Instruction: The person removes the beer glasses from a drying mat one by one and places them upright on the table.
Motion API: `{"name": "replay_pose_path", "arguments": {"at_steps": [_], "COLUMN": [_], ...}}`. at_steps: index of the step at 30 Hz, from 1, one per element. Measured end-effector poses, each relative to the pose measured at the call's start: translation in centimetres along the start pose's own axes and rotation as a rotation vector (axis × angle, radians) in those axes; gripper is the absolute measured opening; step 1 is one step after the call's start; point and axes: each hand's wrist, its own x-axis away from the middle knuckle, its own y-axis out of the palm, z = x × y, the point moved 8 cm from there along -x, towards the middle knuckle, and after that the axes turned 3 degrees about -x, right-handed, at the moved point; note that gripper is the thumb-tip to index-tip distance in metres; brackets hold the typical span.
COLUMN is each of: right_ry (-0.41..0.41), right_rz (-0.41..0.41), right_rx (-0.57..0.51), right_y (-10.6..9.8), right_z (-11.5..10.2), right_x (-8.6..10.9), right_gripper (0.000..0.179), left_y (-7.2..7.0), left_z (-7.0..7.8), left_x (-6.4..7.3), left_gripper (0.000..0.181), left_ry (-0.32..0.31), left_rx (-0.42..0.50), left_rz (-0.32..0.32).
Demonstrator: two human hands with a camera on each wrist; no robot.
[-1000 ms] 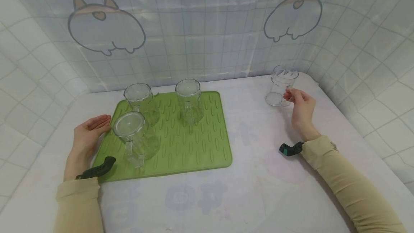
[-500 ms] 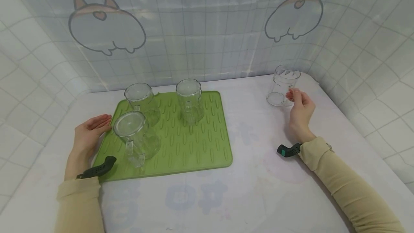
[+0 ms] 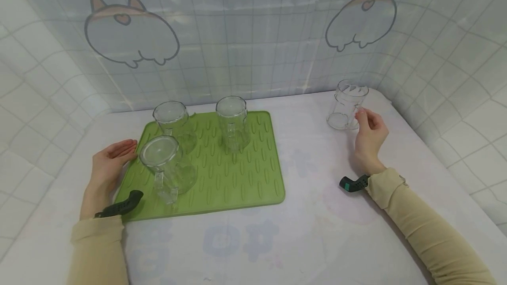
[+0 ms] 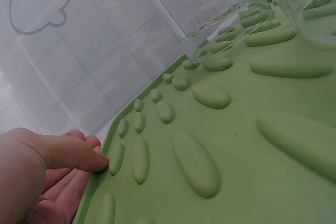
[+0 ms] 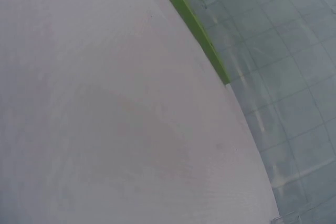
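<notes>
At the back right, my right hand pinches the handle of a clear glass mug that stands upright on the white cloth. Over to the left, my left hand rests against the left edge of a green ribbed drying mat. The left wrist view shows its thumb touching the mat's rim, with loose fingers outside the edge. Three glass mugs sit on the mat, seemingly upside down: one at front left, one behind it and one at back centre.
A white cloth covers the table. Behind it and at both sides hangs a gridded curtain printed with cartoon animals. In the right wrist view, the mat's green edge shows but my right hand does not.
My right hand's fingers have closed on the mug's handle. The mug sits slightly farther right in view than a second ago. My left hand stays at the mat's edge.
</notes>
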Motion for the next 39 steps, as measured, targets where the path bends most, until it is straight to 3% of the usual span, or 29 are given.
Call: {"name": "replay_pose_path", "arguments": {"at_steps": [12, 15, 20, 26, 31, 39], "right_ry": [-0.121, -0.231, -0.48, -0.647, -0.7, -0.696], "right_rz": [0.029, 0.046, 0.091, 0.079, 0.034, -0.011], "right_rx": [0.155, 0.186, 0.18, 0.134, 0.11, 0.106], "right_y": [-0.3, 0.0, 0.5, 1.5, 2.3, 2.9], "right_z": [-1.1, -2.7, -6.0, -7.4, -7.7, -7.4], "right_x": [0.5, 1.3, 3.2, 4.9, 5.9, 6.5], "right_gripper": [0.022, 0.021, 0.019, 0.017, 0.016, 0.017], "left_y": [0.2, 0.1, 0.1, 0.0, -0.1, -0.2], "left_z": [0.1, 0.1, 0.1, 0.1, 0.0, -0.1], "left_x": [-0.1, -0.1, -0.1, 0.0, 0.0, -0.1], "left_gripper": [0.057, 0.055, 0.051, 0.052, 0.05, 0.047], "left_ry": [0.0, 0.002, 0.011, 0.02, 0.023, 0.016], "left_rx": [-0.022, -0.011, 0.0, -0.003, 0.008, 0.016], "left_rz": [0.006, 0.009, 0.013, 0.015, 0.008, 0.004]}}
